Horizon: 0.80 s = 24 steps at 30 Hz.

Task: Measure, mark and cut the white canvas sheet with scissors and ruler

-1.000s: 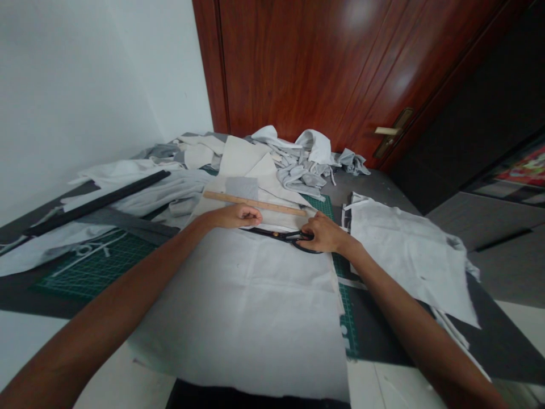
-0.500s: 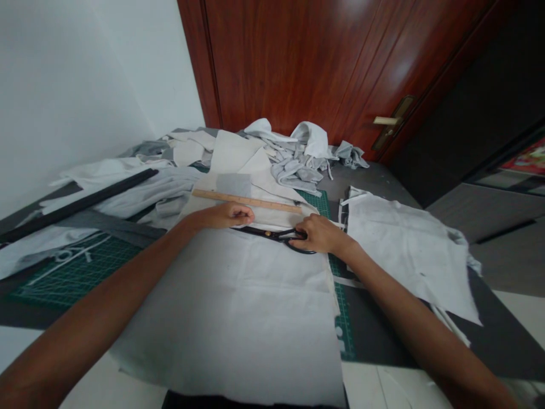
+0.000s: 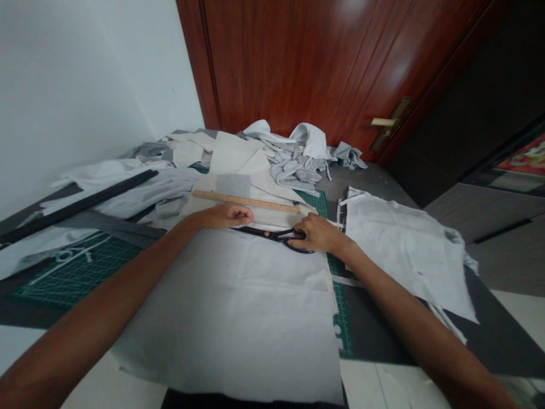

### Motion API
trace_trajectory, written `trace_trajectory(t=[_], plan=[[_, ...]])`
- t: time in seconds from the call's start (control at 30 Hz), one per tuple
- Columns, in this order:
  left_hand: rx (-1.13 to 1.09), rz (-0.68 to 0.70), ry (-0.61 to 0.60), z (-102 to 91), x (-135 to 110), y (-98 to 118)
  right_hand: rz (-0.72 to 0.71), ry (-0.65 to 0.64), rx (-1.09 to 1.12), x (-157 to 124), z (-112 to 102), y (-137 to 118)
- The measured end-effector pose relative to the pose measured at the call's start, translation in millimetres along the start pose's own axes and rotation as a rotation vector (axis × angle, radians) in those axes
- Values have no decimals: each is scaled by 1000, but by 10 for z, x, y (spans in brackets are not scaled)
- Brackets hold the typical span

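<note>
A large white cloth (image 3: 255, 307) spreads across the middle of the table and hangs over the front edge toward me. My right hand (image 3: 319, 232) is wrapped around the handles of black scissors (image 3: 267, 233), whose blades point left along a fold or edge in the cloth. Close to the blade tips, my left hand (image 3: 230, 216) is closed, its fingers curled on the cloth at that edge; the fingertips are partly hidden. Just beyond both hands lies a wooden ruler (image 3: 247, 201), flat on cream fabric pieces (image 3: 234, 153) with a grey patch (image 3: 233, 184).
Green cutting mats (image 3: 80, 272) show at the left and under the cloth. A long black bar (image 3: 80, 204) rests over heaped fabric on the left. Scraps (image 3: 298, 165) pile up at the back by the wooden door (image 3: 289, 62). Stacked white cloth (image 3: 404, 244) lies at right.
The view has shifted very slightly. Both hands, the scissors and the cloth stay nearly where they were.
</note>
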<state>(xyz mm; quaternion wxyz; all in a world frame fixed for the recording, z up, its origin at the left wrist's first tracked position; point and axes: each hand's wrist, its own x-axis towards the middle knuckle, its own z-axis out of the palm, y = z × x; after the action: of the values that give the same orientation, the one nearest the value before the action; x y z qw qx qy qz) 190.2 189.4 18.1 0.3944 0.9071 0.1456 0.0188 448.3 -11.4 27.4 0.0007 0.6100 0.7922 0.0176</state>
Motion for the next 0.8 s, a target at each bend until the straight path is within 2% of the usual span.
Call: trace_trajectory(t=[0.23,0.8], plan=[[-31,34,-1,7,25,-46,8,13,29,-4,6,2],[-9,0,8,10,21,-58,52,77,72,-58,48,-36]])
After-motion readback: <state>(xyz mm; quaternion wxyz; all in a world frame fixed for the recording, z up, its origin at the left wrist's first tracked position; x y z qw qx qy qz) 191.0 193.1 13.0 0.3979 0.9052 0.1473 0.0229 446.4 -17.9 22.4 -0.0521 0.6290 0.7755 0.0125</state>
